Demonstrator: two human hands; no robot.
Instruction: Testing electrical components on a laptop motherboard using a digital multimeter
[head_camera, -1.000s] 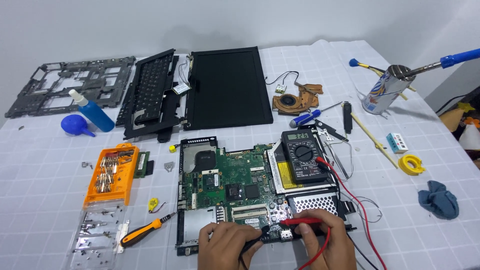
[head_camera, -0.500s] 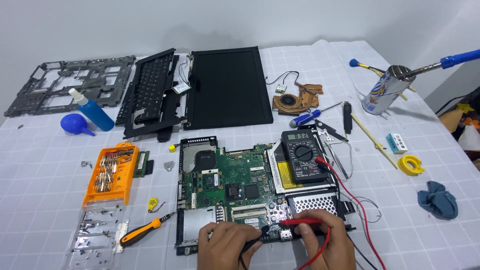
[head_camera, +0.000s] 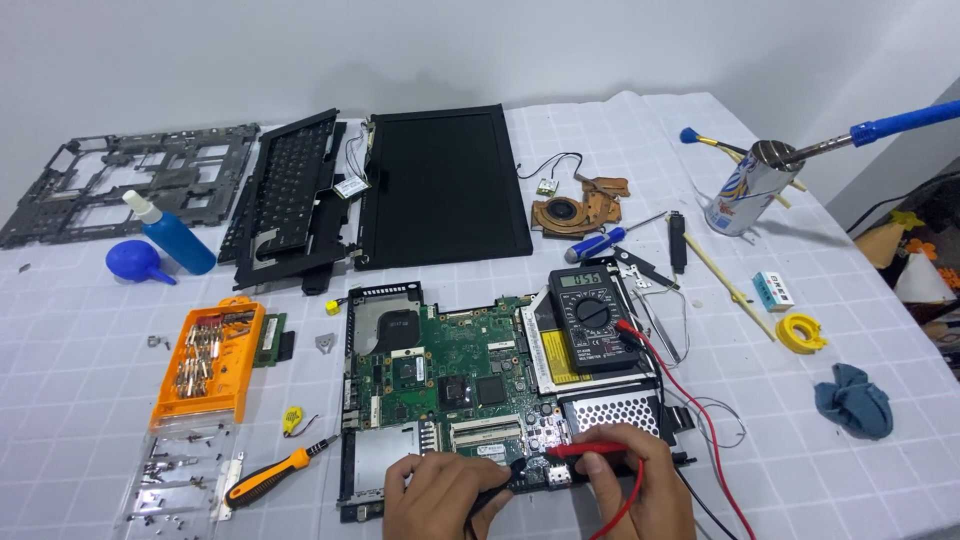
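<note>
White gridded cloth (head_camera: 80, 400) covers the table under a plain pale wall. At the near edge lies a green laptop motherboard (head_camera: 455, 375) in its dark base frame, and both hands work at its near right corner. The left hand (head_camera: 440, 497) has its fingers curled round a black probe (head_camera: 500, 485), whose tip points up and right toward the board edge. The right hand (head_camera: 640, 490) pinches a red probe (head_camera: 590, 451) between thumb and forefinger, holding it nearly level with its tip pointing left onto the board. The two tips sit close together, though whether either touches a contact is too small to tell. Red and black leads (head_camera: 690, 400) run from the probes up to a black multimeter (head_camera: 592, 318) that rests on a silver drive just right of the board.

Left of the board stand an orange bit case (head_camera: 210, 362), its clear lid (head_camera: 175, 480) strewn with screws, and an orange-handled screwdriver (head_camera: 268, 477). Farther back lie a black keyboard (head_camera: 290, 195), a dark screen panel (head_camera: 445, 185), a grey chassis frame (head_camera: 120, 180), a blue bottle (head_camera: 172, 235) and a blue blower bulb (head_camera: 135, 262). On the right are a copper fan and heatsink (head_camera: 575, 208), a can of tools (head_camera: 745, 190), a yellow tape roll (head_camera: 800, 333) and a blue rag (head_camera: 853, 400)
</note>
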